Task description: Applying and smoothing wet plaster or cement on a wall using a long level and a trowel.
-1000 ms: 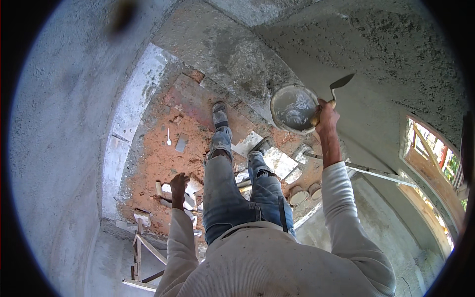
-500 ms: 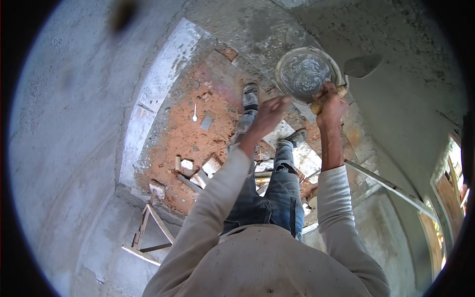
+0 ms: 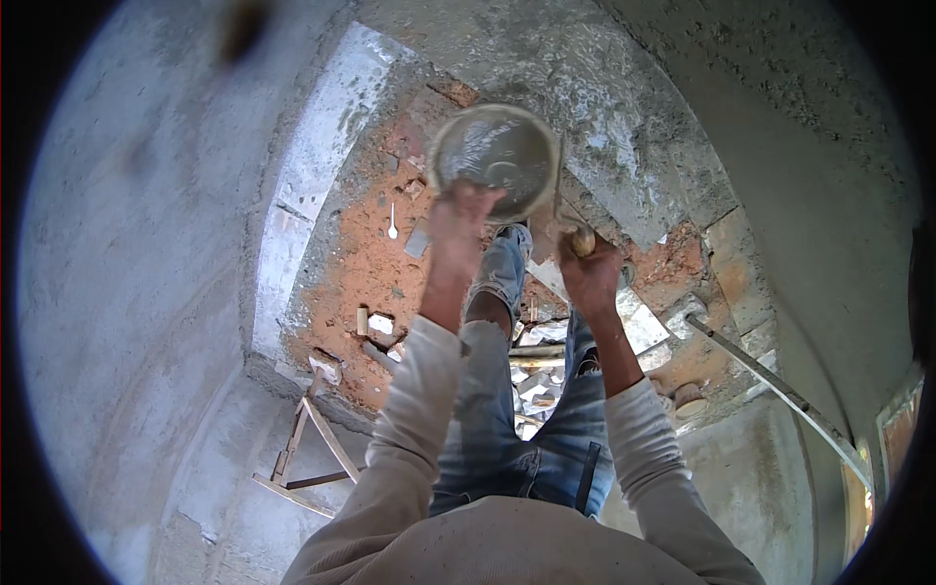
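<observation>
One white spoon (image 3: 393, 224) lies left of middle. The blurry left hand (image 3: 463, 229) is at the rim of one bucket (image 3: 555, 161), top middle; I can't tell its grip. The right hand (image 3: 591, 273) is wrapped round one trowel (image 3: 582, 241), blade hard to see.

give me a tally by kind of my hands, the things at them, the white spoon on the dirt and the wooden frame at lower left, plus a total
Hands (left hand and right hand): 2
Bucket: 1
Trowel: 1
White spoon: 1
Wooden frame: 1
Total: 6
</observation>
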A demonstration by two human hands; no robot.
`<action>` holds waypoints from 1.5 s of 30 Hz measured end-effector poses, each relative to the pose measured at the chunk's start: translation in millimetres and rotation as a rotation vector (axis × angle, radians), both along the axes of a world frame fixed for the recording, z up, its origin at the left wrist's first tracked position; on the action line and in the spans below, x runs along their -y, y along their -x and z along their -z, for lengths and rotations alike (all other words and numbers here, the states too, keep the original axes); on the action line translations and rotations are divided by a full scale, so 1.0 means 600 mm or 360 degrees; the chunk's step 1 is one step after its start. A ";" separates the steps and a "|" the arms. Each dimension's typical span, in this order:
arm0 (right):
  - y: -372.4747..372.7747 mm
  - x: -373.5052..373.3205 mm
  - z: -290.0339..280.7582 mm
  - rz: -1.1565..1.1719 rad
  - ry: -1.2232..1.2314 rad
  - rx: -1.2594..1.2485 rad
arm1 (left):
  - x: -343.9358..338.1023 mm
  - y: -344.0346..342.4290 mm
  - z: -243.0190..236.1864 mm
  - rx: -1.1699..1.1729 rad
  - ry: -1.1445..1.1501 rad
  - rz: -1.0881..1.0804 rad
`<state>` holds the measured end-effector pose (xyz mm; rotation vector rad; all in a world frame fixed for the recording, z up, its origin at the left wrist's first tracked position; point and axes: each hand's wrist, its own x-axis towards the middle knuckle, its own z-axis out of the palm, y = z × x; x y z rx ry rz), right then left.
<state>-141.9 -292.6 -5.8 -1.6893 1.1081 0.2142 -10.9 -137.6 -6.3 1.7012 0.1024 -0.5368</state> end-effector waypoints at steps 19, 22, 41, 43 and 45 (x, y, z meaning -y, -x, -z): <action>0.115 0.328 0.602 -0.0572 0.1193 -0.0568 | -0.296 -0.155 0.360 -0.0770 -0.0275 -0.1064; 0.011 0.373 0.635 -0.0900 0.1604 -0.0387 | -0.341 -0.126 0.411 -0.0832 -0.0704 -0.1180; -0.109 0.295 0.577 -0.0227 0.0213 -0.0274 | -0.150 0.027 0.393 -0.0433 -0.0372 0.0322; -0.219 0.362 0.554 -0.0245 -0.0017 -0.0330 | -0.056 0.064 0.333 -0.0671 -0.0313 0.0553; -0.250 0.377 0.521 -0.0091 -0.0226 -0.0389 | 0.001 0.094 0.273 -0.1189 -0.0386 0.0475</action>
